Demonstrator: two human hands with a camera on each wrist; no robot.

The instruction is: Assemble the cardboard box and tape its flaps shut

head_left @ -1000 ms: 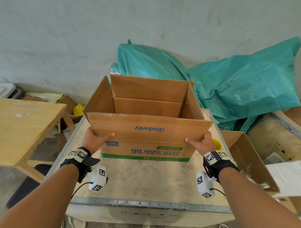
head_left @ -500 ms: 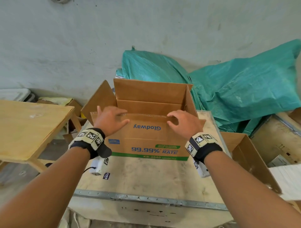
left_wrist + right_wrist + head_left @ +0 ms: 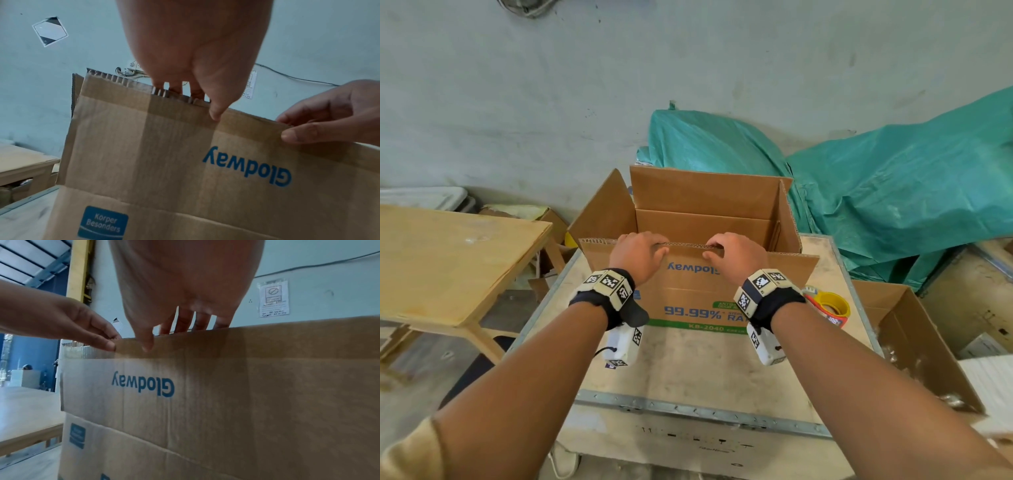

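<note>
The cardboard box (image 3: 688, 274) carries "Glodway" upside down in blue on its near flap (image 3: 246, 167), a blue "Körper Besonders" badge (image 3: 102, 224) at seven o'clock, and "99.99% RATE" (image 3: 693, 312) lower down.

Before me stood a pale, scuffed wall (image 3: 551, 85). Against its foot lay a crumpled green tarpaulin (image 3: 893, 192). Left of the tarpaulin stood a light wooden table (image 3: 448, 260); above it, on the wall, hung a printed notice (image 3: 274, 298).
</note>
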